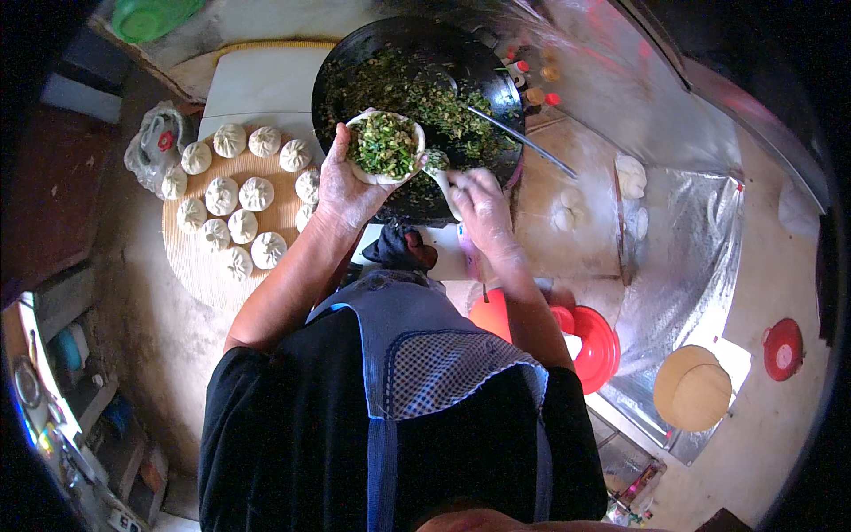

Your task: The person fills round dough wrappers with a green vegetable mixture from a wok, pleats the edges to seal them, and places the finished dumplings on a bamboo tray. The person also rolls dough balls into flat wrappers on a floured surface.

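A round dough wrapper [419, 136] heaped with chopped green filling [385, 147] rests in the palm of my left hand [349, 189], its thumb up along the rim. My right hand [484, 206], floury, grips a pale spoon [444, 189], whose bowl carries some filling beside the wrapper's right edge. Beneath both hands lies a large black wok [415, 40] with chopped green filling spread inside. A metal rod-like handle [525, 141] leans over its right rim. Left of my left hand, pleated filled buns [256, 194] sit on a round ribbed mat [183, 269].
Small bottles with red caps [518, 68] stand right of the wok. Dough pieces [567, 207] lie on the floury board [585, 256]. Red plastic basins [598, 349] are at lower right, near silver foil sheeting [698, 233]. A plastic bag [149, 149] lies beyond the mat's left edge.
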The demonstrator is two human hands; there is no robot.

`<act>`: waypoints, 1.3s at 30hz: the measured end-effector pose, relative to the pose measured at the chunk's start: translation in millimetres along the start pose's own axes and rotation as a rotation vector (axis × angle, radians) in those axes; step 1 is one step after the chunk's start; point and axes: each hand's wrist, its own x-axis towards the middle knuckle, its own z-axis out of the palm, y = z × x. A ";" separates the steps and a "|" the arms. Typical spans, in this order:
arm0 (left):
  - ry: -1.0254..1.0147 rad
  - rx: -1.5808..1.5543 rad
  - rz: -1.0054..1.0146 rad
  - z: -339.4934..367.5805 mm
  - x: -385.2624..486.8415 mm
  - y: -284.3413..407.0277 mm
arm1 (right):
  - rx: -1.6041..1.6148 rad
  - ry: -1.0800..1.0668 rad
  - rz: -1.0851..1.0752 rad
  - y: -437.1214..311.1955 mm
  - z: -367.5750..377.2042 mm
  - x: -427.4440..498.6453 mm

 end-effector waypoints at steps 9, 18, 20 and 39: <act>0.072 0.152 -0.014 -7.9 11.5 -11.4 | -0.152 0.186 -0.413 -71.7 31.5 72.7; -0.086 0.149 0.029 -13.1 25.1 -16.2 | -0.180 -0.007 -0.439 -69.5 36.7 90.2; -0.011 0.190 0.033 -12.4 24.0 -18.2 | -0.108 -0.057 -0.486 -65.0 29.6 92.5; 0.146 0.332 0.306 -11.0 49.2 -86.9 | 2.100 0.144 0.409 -0.3 65.4 64.6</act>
